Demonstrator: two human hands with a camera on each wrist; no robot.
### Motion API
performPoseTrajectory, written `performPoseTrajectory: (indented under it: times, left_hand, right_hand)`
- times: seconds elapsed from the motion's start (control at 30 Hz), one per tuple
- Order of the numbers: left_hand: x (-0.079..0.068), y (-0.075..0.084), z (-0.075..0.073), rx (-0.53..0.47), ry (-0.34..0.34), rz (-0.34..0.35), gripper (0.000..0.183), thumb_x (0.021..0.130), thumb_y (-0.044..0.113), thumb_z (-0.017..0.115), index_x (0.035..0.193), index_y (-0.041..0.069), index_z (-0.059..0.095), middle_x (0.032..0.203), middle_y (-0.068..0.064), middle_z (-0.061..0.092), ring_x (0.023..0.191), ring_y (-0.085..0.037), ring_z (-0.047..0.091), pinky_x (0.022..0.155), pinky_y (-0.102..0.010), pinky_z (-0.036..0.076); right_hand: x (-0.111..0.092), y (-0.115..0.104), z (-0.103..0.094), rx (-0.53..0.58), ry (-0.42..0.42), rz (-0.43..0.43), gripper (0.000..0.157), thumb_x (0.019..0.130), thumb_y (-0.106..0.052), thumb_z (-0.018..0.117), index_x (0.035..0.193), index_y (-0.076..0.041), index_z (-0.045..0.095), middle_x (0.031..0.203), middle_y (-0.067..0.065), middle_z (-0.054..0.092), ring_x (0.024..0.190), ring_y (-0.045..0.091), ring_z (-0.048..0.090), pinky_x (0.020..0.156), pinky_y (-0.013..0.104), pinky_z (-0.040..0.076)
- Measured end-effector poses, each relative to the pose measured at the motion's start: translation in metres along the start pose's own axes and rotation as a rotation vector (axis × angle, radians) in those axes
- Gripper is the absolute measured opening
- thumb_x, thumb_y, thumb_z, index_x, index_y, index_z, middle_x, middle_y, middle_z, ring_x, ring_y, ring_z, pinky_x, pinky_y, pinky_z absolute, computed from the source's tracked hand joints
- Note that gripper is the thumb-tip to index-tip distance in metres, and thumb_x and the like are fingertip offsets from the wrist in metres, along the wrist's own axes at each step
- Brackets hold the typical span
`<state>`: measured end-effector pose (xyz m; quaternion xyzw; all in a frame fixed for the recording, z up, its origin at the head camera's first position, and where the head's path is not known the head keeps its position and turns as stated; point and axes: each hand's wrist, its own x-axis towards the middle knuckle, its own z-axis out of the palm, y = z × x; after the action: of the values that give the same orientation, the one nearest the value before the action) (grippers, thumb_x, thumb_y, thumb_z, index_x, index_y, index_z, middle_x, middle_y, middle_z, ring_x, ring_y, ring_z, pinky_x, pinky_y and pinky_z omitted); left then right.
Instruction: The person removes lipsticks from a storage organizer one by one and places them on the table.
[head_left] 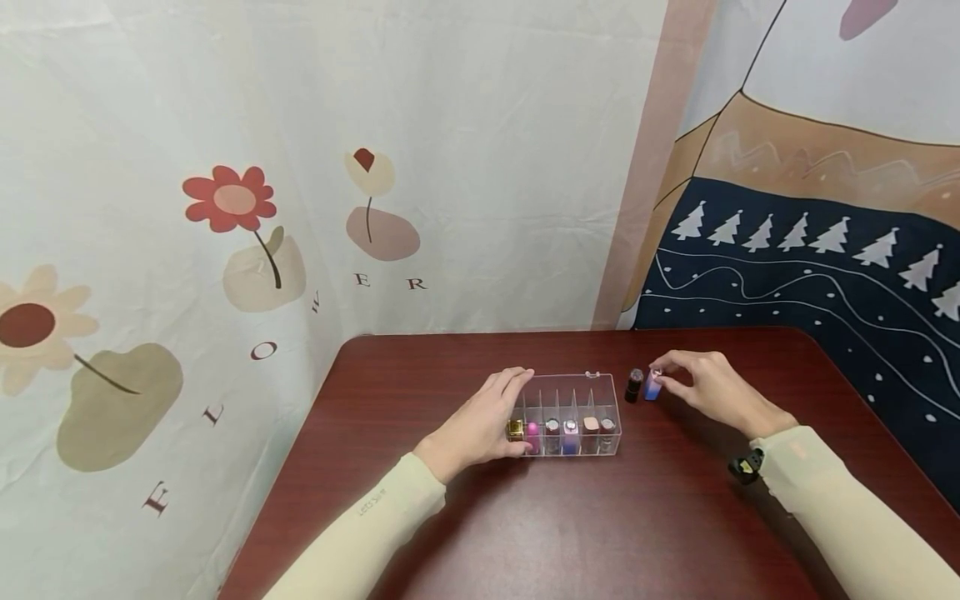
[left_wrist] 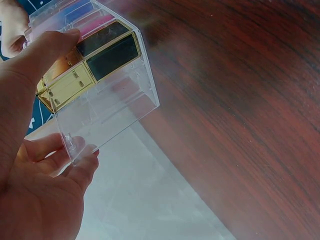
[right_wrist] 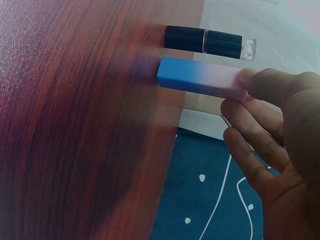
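A clear plastic organizer (head_left: 617,421) with dividers stands on the table, its front row holding several lipsticks, among them a gold-and-black one (left_wrist: 111,56) and a magenta one (head_left: 533,438). My left hand (head_left: 483,423) grips the organizer's left end, thumb at the front and fingers round the back. To the right of the organizer, my right hand (head_left: 708,386) pinches the top of a square lipstick tube (right_wrist: 197,76) that fades from pink to blue. The tube is upright; whether its base touches the table I cannot tell. Close beside it stands a black lipstick (right_wrist: 186,39) with a clear top.
The dark red wooden table (head_left: 600,533) has its far edge just beyond the lipsticks. Behind it hangs a pale cloth with flower prints (head_left: 480,167), and at the right a navy cloth with white trees (head_left: 787,267). A dark device (head_left: 746,467) sits on the right wrist.
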<state>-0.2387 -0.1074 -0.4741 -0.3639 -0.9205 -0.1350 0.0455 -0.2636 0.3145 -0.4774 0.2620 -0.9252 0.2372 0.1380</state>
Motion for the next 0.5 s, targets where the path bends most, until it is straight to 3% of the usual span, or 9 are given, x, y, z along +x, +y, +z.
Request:
performPoseTrajectory:
  times: [0.5]
  left_hand:
    - [-0.0003, -0.0007, 0.0013, 0.018, -0.002, -0.002, 0.122, 0.085, 0.044, 0.107, 0.176, -0.001, 0.038, 0.177, -0.021, 0.050, 0.163, -0.038, 0.053, 0.140, -0.044, 0.046]
  right_hand:
    - [0.0011, -0.0001, 0.0019, 0.008, -0.021, 0.020, 0.029, 0.098, -0.002, 0.091, 0.125, -0.009, 0.084, 0.116, 0.010, 0.089, 0.106, 0.029, 0.086, 0.100, 0.061, 0.071]
